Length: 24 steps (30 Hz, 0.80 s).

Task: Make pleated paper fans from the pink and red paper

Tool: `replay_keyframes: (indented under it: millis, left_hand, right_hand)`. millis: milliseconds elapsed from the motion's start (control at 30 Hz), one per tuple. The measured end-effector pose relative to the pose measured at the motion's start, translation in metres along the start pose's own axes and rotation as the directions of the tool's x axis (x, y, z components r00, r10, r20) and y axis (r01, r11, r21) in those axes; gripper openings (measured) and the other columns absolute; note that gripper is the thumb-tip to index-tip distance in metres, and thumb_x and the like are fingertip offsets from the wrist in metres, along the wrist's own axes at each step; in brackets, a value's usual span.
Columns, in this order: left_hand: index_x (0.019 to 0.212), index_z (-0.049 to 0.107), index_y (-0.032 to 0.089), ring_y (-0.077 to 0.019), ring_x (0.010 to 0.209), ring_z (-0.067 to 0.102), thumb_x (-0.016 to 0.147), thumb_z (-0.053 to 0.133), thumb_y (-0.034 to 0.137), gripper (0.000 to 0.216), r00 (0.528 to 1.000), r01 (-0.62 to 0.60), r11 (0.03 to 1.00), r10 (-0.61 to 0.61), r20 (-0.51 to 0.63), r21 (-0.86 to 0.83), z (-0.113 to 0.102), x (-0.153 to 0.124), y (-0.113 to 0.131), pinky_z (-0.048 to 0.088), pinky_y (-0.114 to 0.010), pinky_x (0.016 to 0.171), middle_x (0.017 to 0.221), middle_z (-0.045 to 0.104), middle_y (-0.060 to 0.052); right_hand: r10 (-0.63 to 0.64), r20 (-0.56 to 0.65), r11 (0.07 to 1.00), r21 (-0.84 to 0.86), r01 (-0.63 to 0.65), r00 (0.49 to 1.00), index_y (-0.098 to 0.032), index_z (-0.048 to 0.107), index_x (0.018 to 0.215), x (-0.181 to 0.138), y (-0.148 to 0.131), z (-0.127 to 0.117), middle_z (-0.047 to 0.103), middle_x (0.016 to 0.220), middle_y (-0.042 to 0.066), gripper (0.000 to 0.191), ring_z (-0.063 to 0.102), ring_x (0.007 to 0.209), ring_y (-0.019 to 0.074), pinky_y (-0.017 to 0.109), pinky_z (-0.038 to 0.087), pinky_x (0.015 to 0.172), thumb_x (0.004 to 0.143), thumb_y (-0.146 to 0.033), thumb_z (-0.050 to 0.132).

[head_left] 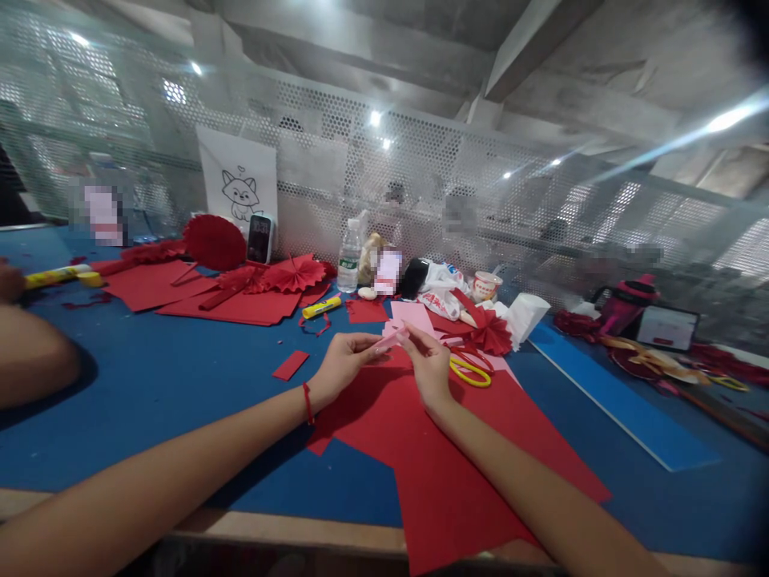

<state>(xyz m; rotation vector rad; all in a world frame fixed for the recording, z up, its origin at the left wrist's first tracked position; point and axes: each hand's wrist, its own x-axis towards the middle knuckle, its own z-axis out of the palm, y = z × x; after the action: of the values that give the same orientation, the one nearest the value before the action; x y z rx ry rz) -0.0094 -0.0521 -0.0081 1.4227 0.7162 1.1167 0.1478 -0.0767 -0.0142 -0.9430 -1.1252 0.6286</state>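
Between my left hand and my right hand is a small strip of pink paper, pinched by the fingers of both. Large sheets of red paper lie under my wrists and hang over the table's front edge. Just right of my right hand rest scissors with yellow and red handles; their blades are hidden. Behind my fingers lie more pink sheets. A small red paper rectangle sits left of my left hand.
Red folded-paper fans and red sheets lie at the back left. A glue stick, a water bottle and a white plastic bag stand farther back. A blue board is at right. Another person's arm rests at left.
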Motion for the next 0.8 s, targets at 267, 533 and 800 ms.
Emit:
replay_keyframes:
  millis: [267,533,800]
  left_hand:
    - [0.101,0.075,0.010,-0.0277,0.088,0.073,0.066,0.081,0.042,0.049,0.994,-0.095,0.991,0.099,-0.037,0.097,-0.0007,0.0008,0.0016,0.060,-0.039,0.083,0.097,0.077,-0.011]
    - [0.103,0.076,0.012,-0.0288,0.094,0.072,0.072,0.075,0.040,0.042,0.994,-0.110,0.986,0.108,0.024,0.127,0.0011,-0.0011,0.0023,0.059,-0.041,0.087,0.105,0.075,-0.008]
    - [0.109,0.074,0.012,-0.0270,0.093,0.072,0.072,0.076,0.042,0.047,0.992,-0.063,0.997,0.057,0.113,0.051,0.0011,-0.0006,0.0005,0.058,-0.039,0.087,0.110,0.073,-0.009]
  right_hand:
    - [0.007,0.032,0.999,0.033,-0.008,0.999,-0.022,0.073,0.112,-0.0010,0.0020,0.0013,0.069,0.121,0.005,0.039,0.064,0.114,0.0250,0.040,0.048,0.103,0.077,-0.039,0.072]
    - [-0.028,0.055,0.998,-0.056,0.031,0.998,-0.021,0.073,0.112,-0.0005,-0.0026,-0.0003,0.070,0.119,0.005,0.038,0.064,0.113,0.0255,0.040,0.048,0.101,0.080,-0.042,0.070]
    - [-0.053,0.066,0.994,-0.089,0.059,0.996,-0.020,0.074,0.110,0.0032,0.0006,-0.0042,0.072,0.115,0.007,0.040,0.066,0.107,0.0264,0.039,0.052,0.095,0.079,-0.044,0.070]
